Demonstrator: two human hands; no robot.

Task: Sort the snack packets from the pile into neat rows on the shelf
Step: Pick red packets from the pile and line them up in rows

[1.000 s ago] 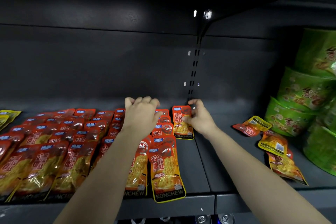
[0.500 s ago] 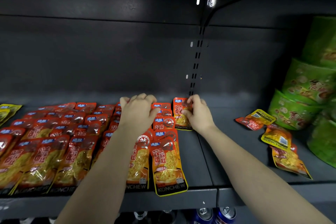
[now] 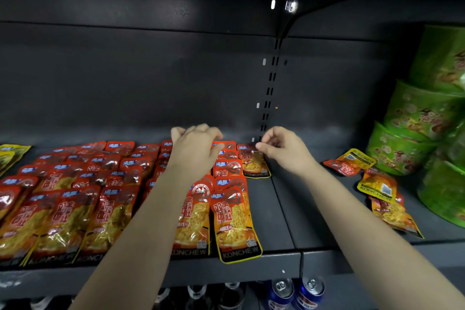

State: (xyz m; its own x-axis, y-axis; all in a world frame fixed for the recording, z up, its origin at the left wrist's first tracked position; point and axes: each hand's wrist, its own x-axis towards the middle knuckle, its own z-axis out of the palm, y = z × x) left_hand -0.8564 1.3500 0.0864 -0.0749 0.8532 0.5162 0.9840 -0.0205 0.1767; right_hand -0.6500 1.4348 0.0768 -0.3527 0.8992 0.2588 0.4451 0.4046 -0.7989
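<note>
Where it lies: the back packet (image 3: 253,162), a red-and-orange Konchew sachet, is flat at the rear of the shelf (image 3: 279,211). It starts a new column just right of the sorted rows (image 3: 100,196).
Right hand (image 3: 283,150): fingers curled, with thumb and forefinger closed in a pinch at the back packet's top right corner.
Left hand (image 3: 197,150): palm down over the rear of the neighbouring column, fingers bent. Whether it grips a sachet underneath cannot be told.
Pile: loose packets (image 3: 377,187) lie askew on the right side of the shelf, well apart from the rows and just beside the green tubs (image 3: 415,118).
Handling (judged): light and soft. The glossy film probably slips under dry fingers, and the sachet should flex rather than hold its shape. It is unlikely to break but may crease.
Where to hold (judged): the flat sealed margin at top or bottom, in a pinch. Flat fingers on the face should do for sliding it square.
Risk (judged): the front packet (image 3: 235,224) overhangs the shelf lip, so a nudge from a forearm could tip it off.
Below shelf: drink cans (image 3: 310,291).
</note>
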